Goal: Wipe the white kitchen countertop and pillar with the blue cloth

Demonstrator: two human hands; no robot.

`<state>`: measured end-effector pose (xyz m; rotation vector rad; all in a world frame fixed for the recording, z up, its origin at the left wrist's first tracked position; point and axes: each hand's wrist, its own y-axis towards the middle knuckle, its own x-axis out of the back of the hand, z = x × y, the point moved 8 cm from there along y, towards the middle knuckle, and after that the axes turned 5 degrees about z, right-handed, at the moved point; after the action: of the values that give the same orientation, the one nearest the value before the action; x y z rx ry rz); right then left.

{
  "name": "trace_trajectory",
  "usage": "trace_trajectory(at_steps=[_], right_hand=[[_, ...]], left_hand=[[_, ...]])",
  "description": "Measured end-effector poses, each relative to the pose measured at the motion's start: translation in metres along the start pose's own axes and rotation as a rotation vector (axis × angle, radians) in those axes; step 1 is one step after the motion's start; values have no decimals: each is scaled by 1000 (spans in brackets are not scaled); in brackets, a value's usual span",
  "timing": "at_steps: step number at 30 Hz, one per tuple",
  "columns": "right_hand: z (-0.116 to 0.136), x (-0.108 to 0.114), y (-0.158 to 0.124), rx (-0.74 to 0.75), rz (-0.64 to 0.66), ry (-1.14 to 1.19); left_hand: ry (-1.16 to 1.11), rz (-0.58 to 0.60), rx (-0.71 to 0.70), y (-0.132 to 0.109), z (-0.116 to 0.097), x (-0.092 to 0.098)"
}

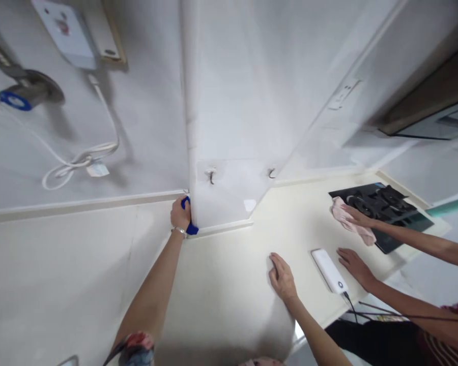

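Note:
A blue cloth [191, 229] is bunched in my left hand [180, 216], whose fingers are closed round it. This hand presses it against the corner where the white wall pillar [229, 198] meets the cream countertop [221, 284]. Lower right of the pillar, my right hand [283, 279] rests on the countertop, holding nothing that I can see. Its fingers are loosely curved, with a gap at the thumb.
At the right, another person's hand [356, 217] holds a pink cloth [341, 212] on a black gas stove [393, 218]; their other hand [355, 265] lies beside a white power bank [329, 270]. Hooks [211, 177], a blue-capped tap [19, 99] and a looped cable [74, 165] are on the walls.

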<state>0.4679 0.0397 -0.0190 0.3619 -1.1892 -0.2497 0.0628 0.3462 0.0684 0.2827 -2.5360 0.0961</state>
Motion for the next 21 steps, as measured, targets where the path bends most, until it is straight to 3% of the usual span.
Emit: trace_trajectory(at_steps=[3, 9, 14, 17, 21], right_hand=[[1, -3, 2, 9, -38, 13], [4, -9, 6, -3, -118, 27], [7, -7, 13, 29, -155, 12], [8, -4, 15, 32, -138, 12], [9, -3, 15, 15, -128, 46]], left_hand=[[-6, -10, -16, -19, -4, 6], [38, -67, 158, -51, 6, 16], [66, -191, 210, -85, 8, 6], [25, -258, 188, -110, -4, -3], [-95, -311, 288, -129, -22, -16]])
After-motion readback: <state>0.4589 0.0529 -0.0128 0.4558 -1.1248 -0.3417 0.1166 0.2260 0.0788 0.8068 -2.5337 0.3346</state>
